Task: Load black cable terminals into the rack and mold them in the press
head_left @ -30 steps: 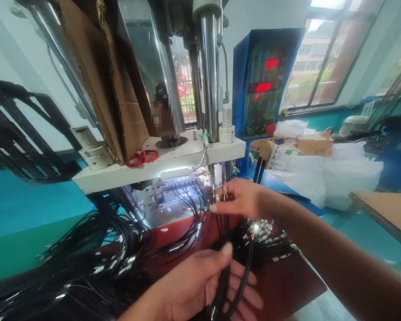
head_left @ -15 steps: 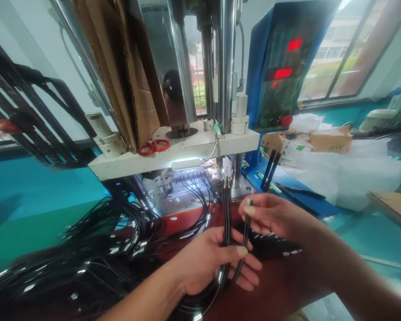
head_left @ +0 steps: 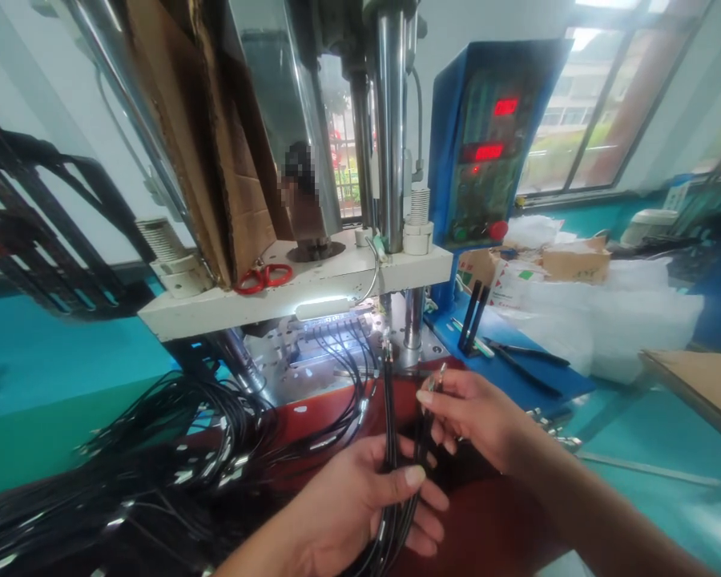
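Observation:
Black cables (head_left: 389,409) with metal-tipped ends run up through my left hand (head_left: 372,497). Its thumb presses across them, while the other fingers spread loosely behind. Just to the right, my right hand (head_left: 474,413) pinches the end of a black cable (head_left: 424,433) between thumb and fingertips; a small metal tip pokes out above the grip. Both hands are in front of a press machine (head_left: 312,288). In its lit lower bed, several thin cables (head_left: 354,353) lead out of a metal mould (head_left: 330,336). How many cables each hand holds I cannot tell.
A large heap of black cables (head_left: 126,497) fills the left. Red-handled scissors (head_left: 263,278) lie on the press's white plate beside cardboard (head_left: 240,160). At right stand a blue control box (head_left: 493,144), tweezers (head_left: 529,361) on a blue surface, and white bags (head_left: 625,320).
The view has shifted a little, so the press sits farther left. My right hand's cable end now shows more metal tip above the fingers. My left hand keeps its hold on the cables.

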The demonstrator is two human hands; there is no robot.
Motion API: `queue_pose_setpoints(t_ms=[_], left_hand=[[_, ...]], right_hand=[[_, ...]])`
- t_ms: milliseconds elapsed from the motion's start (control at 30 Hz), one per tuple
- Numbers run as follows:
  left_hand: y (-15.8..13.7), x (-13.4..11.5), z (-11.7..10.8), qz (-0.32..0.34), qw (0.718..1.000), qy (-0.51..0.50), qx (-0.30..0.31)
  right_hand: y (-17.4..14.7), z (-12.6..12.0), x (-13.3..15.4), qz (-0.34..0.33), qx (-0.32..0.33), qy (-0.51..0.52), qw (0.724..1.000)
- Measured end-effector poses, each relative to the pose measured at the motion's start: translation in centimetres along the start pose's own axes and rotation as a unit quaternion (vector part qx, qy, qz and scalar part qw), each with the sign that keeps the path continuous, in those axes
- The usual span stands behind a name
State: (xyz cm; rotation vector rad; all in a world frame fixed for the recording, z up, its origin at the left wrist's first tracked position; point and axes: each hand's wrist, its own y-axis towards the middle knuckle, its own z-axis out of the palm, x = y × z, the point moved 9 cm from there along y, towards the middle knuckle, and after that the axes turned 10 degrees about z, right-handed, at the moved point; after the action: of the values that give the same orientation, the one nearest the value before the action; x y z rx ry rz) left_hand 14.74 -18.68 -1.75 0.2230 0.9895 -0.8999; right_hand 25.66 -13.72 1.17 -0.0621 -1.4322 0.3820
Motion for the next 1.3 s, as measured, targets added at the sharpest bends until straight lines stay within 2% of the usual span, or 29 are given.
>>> queue_pose_setpoints(t_ms=[200,333,433,533,633,700,767,1000,1100,1167,1200,1233,1300], left_hand=[[-0.6,1.9,-0.5,-0.04,0.999,0.005,-0.003],[-1.0,2.9,-1.0,-0.072,0.996,0.044,-0.011],[-1.0,3.4,-1.2,-0.099,0.99,0.103,-0.02],[-0.3,3.4,-0.4,-0.105,0.99,0.093,-0.008],[0.9,3.0,0.3,-0.07,0.997,-0.009,-0.027],[1.3,3.0,0.2,-0.05,0.997,-0.038,-0.049],[1.2,3.2,-0.2,-0.042,0.997,-0.029,-0.06],[1.7,2.8,-0.9,-0.02,0.997,0.017,-0.066],[1.6,1.9,-1.0,-0.005,0.996,-0.009,-0.088],[1.1,1.9,-1.2,-0.016,0.994,-0.036,-0.1],[0.9,2.0,-1.3,-0.022,0.994,-0.041,-0.103],[0.6,2.0,-1.3,-0.024,0.994,-0.04,-0.102],[0.3,2.0,-1.6,-0.014,0.994,-0.034,-0.102]], right_hand=[[-0.1,0.8,0.0,-0.038,-0.012,0.005,0.999],[-0.2,-0.3,1.1,-0.071,-0.091,-0.03,0.993],[-0.6,-0.4,2.7,-0.135,-0.18,-0.142,0.964],[-0.8,1.0,3.6,-0.186,-0.21,-0.234,0.931],[-0.6,1.9,3.3,-0.191,-0.204,-0.258,0.925],[-0.7,2.0,3.4,-0.204,-0.21,-0.276,0.916],[-0.7,2.3,3.3,-0.208,-0.199,-0.296,0.911],[-0.7,4.8,1.1,-0.146,-0.087,-0.366,0.915],[0.4,3.6,1.7,-0.142,-0.058,-0.365,0.918],[1.9,1.2,2.7,-0.155,-0.102,-0.412,0.892],[2.8,-0.1,3.1,-0.158,-0.141,-0.473,0.855],[3.8,-1.1,3.3,-0.155,-0.159,-0.506,0.834],[5.7,-2.2,2.8,-0.144,-0.152,-0.558,0.803]])
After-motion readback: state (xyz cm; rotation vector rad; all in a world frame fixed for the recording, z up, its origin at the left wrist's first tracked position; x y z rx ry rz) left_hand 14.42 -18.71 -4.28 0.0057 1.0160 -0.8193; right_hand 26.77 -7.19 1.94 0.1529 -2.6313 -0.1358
